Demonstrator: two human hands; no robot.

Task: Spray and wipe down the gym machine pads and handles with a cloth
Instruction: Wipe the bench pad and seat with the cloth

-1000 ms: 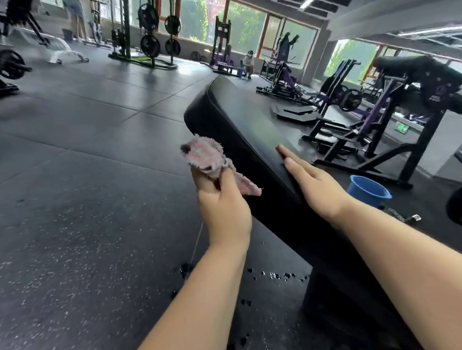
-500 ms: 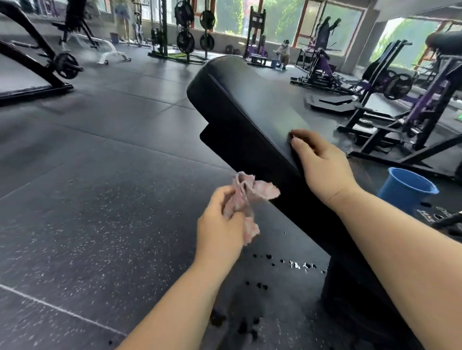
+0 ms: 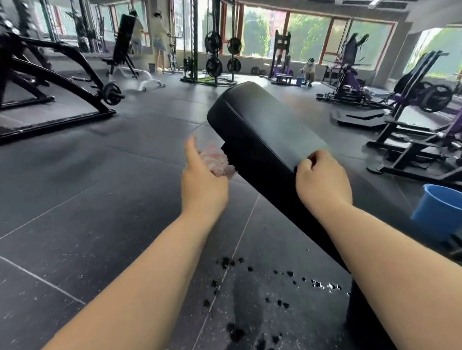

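Fingers (image 3: 308, 162) of the right hand (image 3: 322, 180) grip the pad (image 3: 265, 130) running up-left; left hand (image 3: 202, 181) clutches the cloth (image 3: 215, 161).

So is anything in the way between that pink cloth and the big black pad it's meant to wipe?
Nothing visible. The left hand holds the pink cloth right beside the black pad, with only open air between. The right hand grips the pad's near edge, off to the side of the cloth's path.
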